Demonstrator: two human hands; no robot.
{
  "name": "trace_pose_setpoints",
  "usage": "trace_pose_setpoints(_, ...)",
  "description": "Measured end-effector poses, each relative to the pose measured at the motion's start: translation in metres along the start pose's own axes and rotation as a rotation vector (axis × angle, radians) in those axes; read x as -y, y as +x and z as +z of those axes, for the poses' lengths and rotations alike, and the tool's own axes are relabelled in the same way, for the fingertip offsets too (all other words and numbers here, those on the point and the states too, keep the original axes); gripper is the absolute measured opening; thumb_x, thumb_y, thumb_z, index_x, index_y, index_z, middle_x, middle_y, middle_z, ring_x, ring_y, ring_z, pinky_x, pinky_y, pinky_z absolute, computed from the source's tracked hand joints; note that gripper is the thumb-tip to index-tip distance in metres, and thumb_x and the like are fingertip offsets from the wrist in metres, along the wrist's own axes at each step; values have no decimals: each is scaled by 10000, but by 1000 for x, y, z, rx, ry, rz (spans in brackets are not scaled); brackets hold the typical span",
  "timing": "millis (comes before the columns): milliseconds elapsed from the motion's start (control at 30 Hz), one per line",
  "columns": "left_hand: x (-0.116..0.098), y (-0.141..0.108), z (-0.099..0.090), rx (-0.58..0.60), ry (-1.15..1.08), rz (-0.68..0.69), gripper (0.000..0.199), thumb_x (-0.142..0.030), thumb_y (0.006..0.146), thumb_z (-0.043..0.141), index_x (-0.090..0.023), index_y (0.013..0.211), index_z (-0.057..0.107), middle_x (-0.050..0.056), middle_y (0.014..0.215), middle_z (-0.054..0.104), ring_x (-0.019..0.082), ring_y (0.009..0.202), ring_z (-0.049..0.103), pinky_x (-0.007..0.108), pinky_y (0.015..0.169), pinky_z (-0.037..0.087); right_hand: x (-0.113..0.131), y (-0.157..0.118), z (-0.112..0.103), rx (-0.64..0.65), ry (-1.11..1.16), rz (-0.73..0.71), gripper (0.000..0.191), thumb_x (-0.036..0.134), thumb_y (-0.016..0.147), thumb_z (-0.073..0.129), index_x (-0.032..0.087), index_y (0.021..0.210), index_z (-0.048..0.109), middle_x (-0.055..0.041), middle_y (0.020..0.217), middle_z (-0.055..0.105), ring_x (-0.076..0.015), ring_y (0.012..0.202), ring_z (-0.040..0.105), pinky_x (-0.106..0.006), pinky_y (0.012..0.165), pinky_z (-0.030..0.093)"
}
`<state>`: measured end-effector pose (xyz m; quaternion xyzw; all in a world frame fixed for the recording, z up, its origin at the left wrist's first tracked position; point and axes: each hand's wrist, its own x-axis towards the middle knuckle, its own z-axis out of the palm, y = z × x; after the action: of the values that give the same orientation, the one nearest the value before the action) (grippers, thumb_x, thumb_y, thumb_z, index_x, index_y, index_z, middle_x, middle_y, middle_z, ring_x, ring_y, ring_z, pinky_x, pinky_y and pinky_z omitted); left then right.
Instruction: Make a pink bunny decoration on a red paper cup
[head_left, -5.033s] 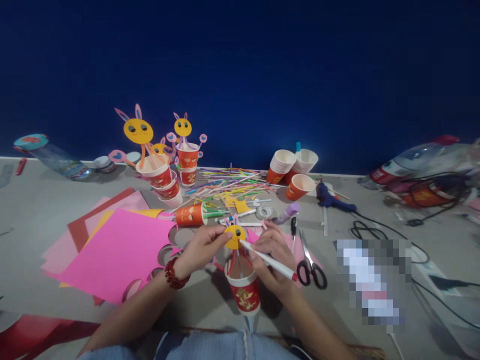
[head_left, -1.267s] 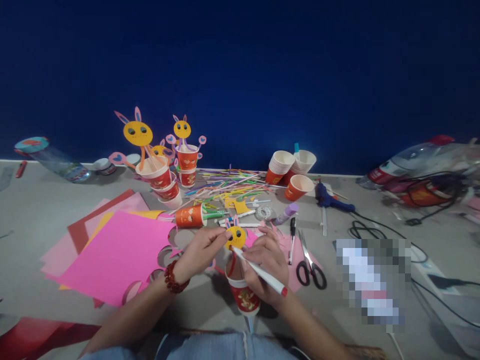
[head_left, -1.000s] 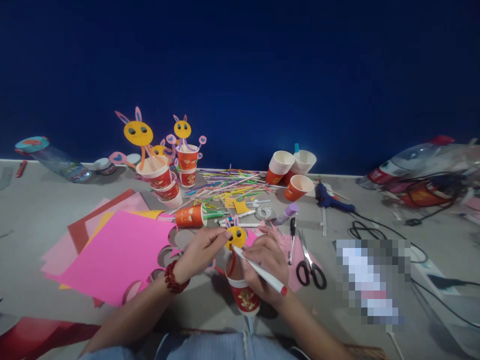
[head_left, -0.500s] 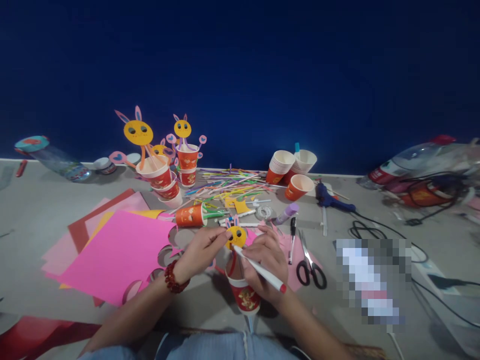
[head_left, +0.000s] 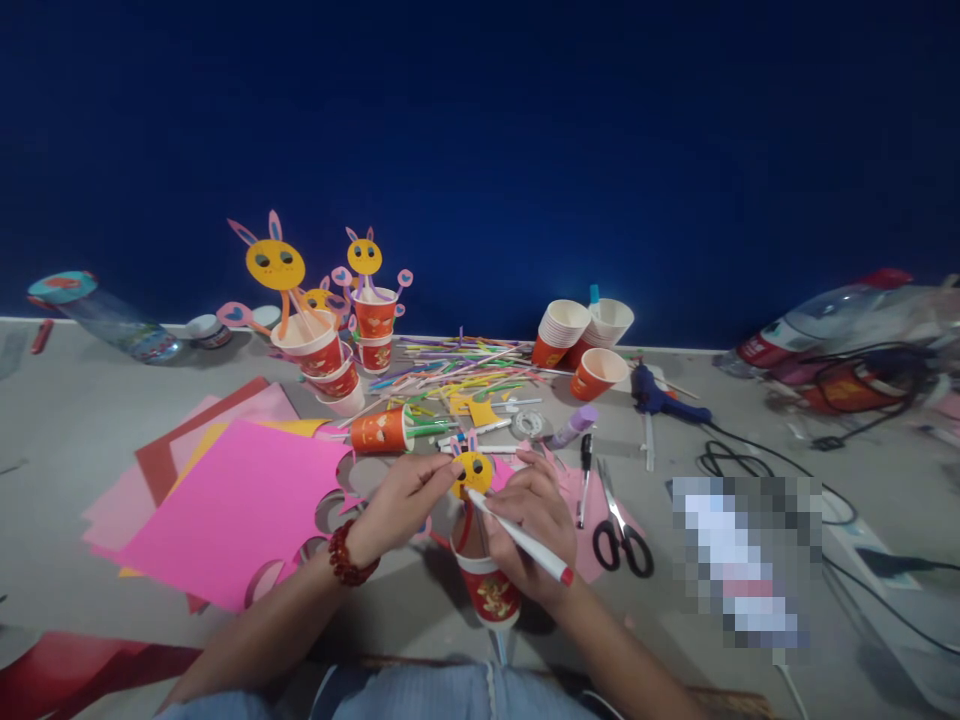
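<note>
One yellow face (head_left: 477, 468) with small pink ears is held over a red cup (head_left: 493, 597) near the front edge of the surface (head_left: 420, 625). The left hand (head_left: 397, 505) pinches its left edge between thumb and fingers. The right hand (head_left: 534, 525) grips one white marker (head_left: 534, 548) with a red end, its tip at the lower part of the face. One eye shows; the left side of the face is behind the thumb, and the right hand hides part of the cup.

Three other figures with yellow faces stand at the back left: a large one (head_left: 275, 264), a small one (head_left: 364, 257), and a third (head_left: 318, 300) mostly hidden between them. One orange cup (head_left: 375, 431) lies on its side with green straws in it. Behind it are loose straws (head_left: 457, 375), too tangled to count.

To the right are one pair of scissors (head_left: 629, 545), one black pen (head_left: 584, 480), one glue stick (head_left: 574, 426), one tape roll (head_left: 529, 424) and one glue gun (head_left: 660, 398). Two cup stacks, front (head_left: 551, 345) and rear (head_left: 613, 322), stand near one separate cup (head_left: 598, 375); the number stacked cannot be told. Overlapping paper sheets (head_left: 232, 500) lie left. A pixelated patch (head_left: 739, 565) at the right cannot be made out.
</note>
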<state>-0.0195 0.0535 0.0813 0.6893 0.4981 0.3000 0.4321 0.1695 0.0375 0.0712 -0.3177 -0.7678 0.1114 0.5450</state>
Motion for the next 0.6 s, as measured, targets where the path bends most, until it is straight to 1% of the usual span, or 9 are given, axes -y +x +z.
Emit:
trace_pose_setpoints(200, 0, 1, 0, -5, -6, 4, 401, -410, 953, 398, -191, 618, 371, -51, 603, 301, 104, 573, 313, 232, 529, 247, 4, 3, -5, -19, 5, -17, 208, 101, 731, 548, 249, 870, 595, 33, 673, 629, -175, 628, 563, -560, 928, 451)
trace_pose_setpoints(267, 1, 1, 0, -5, -16, 7, 404, -409, 953, 400, -191, 614, 371, -53, 601, 293, 103, 571, 304, 235, 528, 240, 4, 3, -9, -47, 8, 4, 218, 101, 741, 551, 259, 884, 598, 38, 663, 636, -178, 612, 563, -576, 943, 439)
trace_pose_setpoints(333, 1, 1, 0, 0, -34, 2, 403, -408, 954, 399, -190, 616, 381, -53, 603, 290, 103, 570, 292, 239, 529, 237, 3, 2, -14, -102, -1, 52, 214, 113, 770, 550, 263, 910, 613, 29, 676, 655, -189, 629, 576, -592, 964, 425)
trace_pose_setpoints(367, 0, 1, 0, 3, -43, -4, 403, -409, 956, 396, -191, 617, 382, -54, 602, 289, 103, 566, 287, 241, 528, 236, 2, 1, -16, -120, -21, 84, 203, 129, 797, 545, 262, 925, 629, 18, 701, 671, -201, 663, 592, -592, 972, 422)
trace_pose_setpoints(433, 0, 1, 0, 3, -61, -13, 407, -416, 957, 394, -194, 617, 373, -57, 588, 289, 101, 552, 278, 245, 522, 230, -2, -2, -21, -131, -100, 163, 195, 190, 870, 516, 253, 974, 668, -17, 811, 711, -241, 814, 632, -585, 990, 420)
trace_pose_setpoints(500, -1, 1, -1, 5, -79, -17, 414, -418, 959, 390, -196, 610, 360, -60, 569, 298, 100, 538, 281, 248, 518, 229, -6, -7, -24, -148, -168, 261, 257, 263, 940, 455, 229, 1055, 683, -59, 976, 721, -283, 997, 633, -573, 997, 425)
trace_pose_setpoints(533, -2, 1, -1, 7, -88, -18, 417, -417, 959, 392, -197, 606, 357, -60, 560, 304, 100, 532, 283, 250, 515, 229, -8, -11, -26, -169, -172, 317, 290, 288, 965, 426, 213, 1099, 672, -77, 1043, 712, -293, 1057, 625, -564, 991, 436)
trace_pose_setpoints(600, -2, 0, -2, 1, -107, -25, 420, -416, 955, 404, -198, 599, 355, -61, 549, 307, 99, 524, 280, 251, 507, 225, -9, -21, -29, -233, -115, 409, 318, 304, 992, 388, 195, 1158, 636, -100, 1107, 696, -290, 1072, 640, -541, 960, 475)
